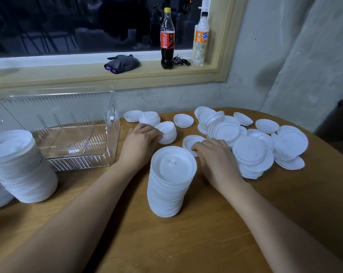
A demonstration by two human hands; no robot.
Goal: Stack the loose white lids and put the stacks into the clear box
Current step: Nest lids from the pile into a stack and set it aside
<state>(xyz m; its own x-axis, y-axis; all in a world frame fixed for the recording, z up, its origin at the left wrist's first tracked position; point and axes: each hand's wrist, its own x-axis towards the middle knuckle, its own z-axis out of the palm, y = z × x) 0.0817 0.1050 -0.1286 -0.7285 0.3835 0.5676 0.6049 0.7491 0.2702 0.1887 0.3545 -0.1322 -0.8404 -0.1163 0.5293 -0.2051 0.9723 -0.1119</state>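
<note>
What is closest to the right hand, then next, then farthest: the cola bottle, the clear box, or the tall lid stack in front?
1. Tall lid stack: right beside the right hand, on its left.
2. Clear box: farther left across the table.
3. Cola bottle: far back on the windowsill.

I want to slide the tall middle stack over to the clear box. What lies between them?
In the head view, only the left hand and its forearm cross that stretch, the hand holding a small stack of lids.
</note>
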